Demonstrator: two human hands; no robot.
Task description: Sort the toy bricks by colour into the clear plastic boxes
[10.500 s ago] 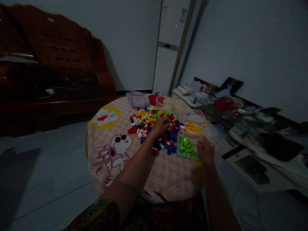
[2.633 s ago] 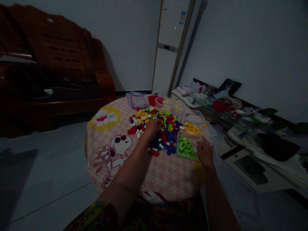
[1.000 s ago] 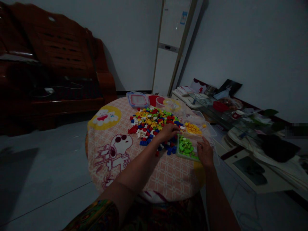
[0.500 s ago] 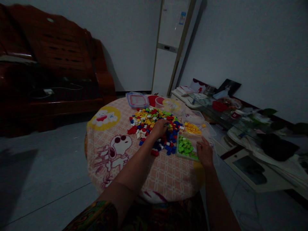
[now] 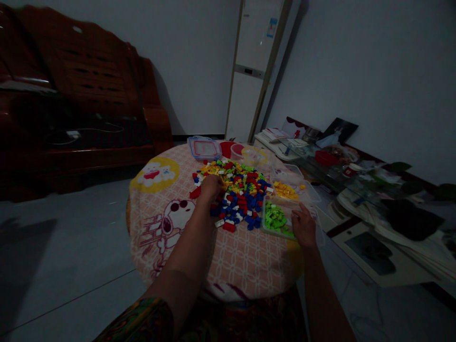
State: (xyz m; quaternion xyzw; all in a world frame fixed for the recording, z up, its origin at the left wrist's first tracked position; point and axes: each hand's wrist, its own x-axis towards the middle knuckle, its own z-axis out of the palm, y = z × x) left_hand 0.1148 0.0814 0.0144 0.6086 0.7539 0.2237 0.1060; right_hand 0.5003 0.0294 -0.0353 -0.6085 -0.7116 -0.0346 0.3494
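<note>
A mixed pile of toy building bricks point(image 5: 239, 202) in red, blue, yellow, white and green spreads over the round table. My left hand point(image 5: 213, 187) is at the pile's left side, fingers bent together among the bricks; whatever they pinch is hidden. At the right, a clear plastic box holds green bricks point(image 5: 276, 218) in its near part. Yellow bricks point(image 5: 286, 191) lie in another clear container just behind it. My right hand point(image 5: 303, 224) is at the right rim of the green bricks' box point(image 5: 280, 233), its fingers curled against that edge.
A lidded clear box point(image 5: 204, 148), a red dish point(image 5: 227, 149) and a round clear tub point(image 5: 236, 152) stand at the table's far side. The patterned tablecloth point(image 5: 245, 261) covers the top. A cluttered glass stand point(image 5: 306, 154) is at the right, a wooden sofa point(image 5: 89, 76) at the left.
My left hand has moved left across the pile, from its middle to its left side, uncovering blue and red bricks. My right hand stays at the box rim.
</note>
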